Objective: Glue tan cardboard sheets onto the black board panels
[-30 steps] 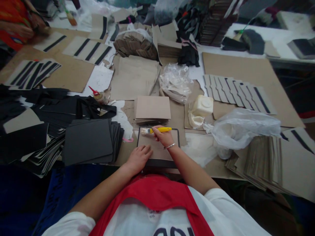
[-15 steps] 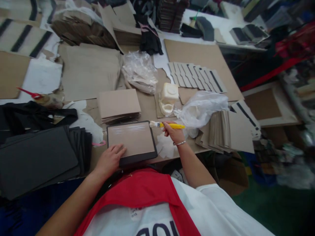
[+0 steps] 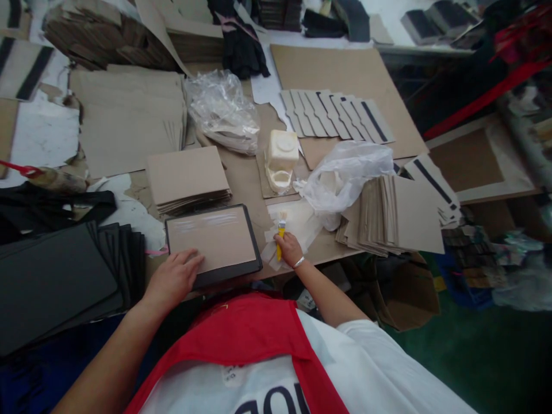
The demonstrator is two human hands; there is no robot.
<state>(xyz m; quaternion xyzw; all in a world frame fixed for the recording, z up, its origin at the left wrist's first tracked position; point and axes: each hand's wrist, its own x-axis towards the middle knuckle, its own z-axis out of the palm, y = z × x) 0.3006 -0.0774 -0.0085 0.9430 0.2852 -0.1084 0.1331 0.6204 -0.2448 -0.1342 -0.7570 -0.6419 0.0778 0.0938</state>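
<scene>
A brown card with a black border (image 3: 213,239) lies at the table's near edge, a pale wet streak along its top. My left hand (image 3: 173,278) rests flat on its lower left corner, fingers spread. My right hand (image 3: 288,248) is closed round a yellow-handled brush (image 3: 282,227). The brush points away from me, bristles down on a white glue-smeared sheet (image 3: 293,227) just right of the card. A white glue tub (image 3: 282,150) stands beyond the brush.
A stack of plain brown cards (image 3: 185,179) sits behind the bordered card. Black boards (image 3: 60,276) are piled at left. A white plastic bag (image 3: 345,175) and fanned brown cards (image 3: 397,215) lie at right. Clear plastic wrap (image 3: 222,109) is further back.
My right hand swung the brush off the card and to the right, turning it from sideways to pointing away, onto the white sheet. The view shifted right. My left hand stayed on the card.
</scene>
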